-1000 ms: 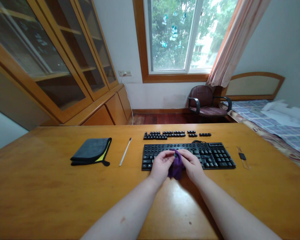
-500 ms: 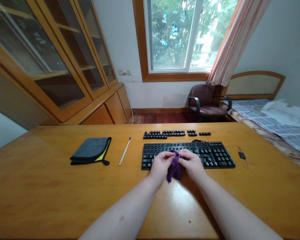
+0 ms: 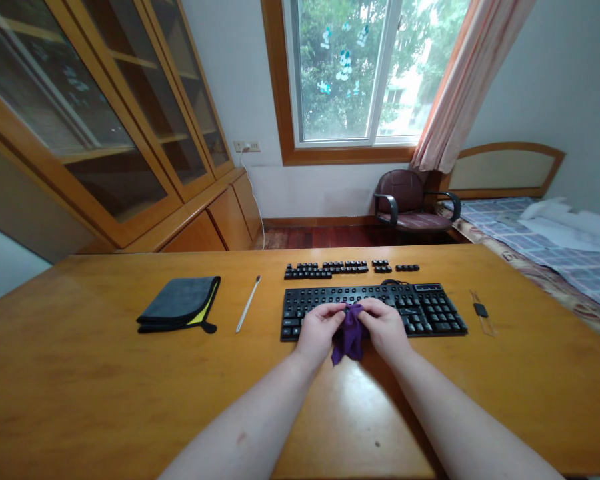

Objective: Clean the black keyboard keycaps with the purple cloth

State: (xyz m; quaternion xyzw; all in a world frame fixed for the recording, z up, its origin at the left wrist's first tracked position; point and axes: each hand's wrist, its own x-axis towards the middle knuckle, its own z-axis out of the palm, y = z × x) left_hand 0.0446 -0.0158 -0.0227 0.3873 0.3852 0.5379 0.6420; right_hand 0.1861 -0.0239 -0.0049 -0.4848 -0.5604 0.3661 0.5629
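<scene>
A purple cloth [image 3: 349, 339] hangs bunched between my two hands, over the front edge of a black keyboard [image 3: 437, 313]. My left hand [image 3: 320, 330] pinches its left side, and my right hand [image 3: 386, 327] pinches the right. Whether a small piece is wrapped inside the cloth cannot be made out. Many key positions on the keyboard's left and middle show no full-size caps, while the number pad at right has its keys. Behind the keyboard, loose black keycaps [image 3: 307, 270] lie in rows on the table.
To the left lie a folded grey cloth [image 3: 177, 303] with a yellow inside and a white toothbrush [image 3: 249, 305]. A small black keycap puller with wire loops [image 3: 481, 310] is right of the keyboard. The wooden table [image 3: 105, 400] carries everything; a chair [image 3: 405, 200] stands beyond.
The purple cloth has shifted and spread a little between my fingers, covering the pale spot that showed at its top. Both hands stay at the same place over the keyboard.
</scene>
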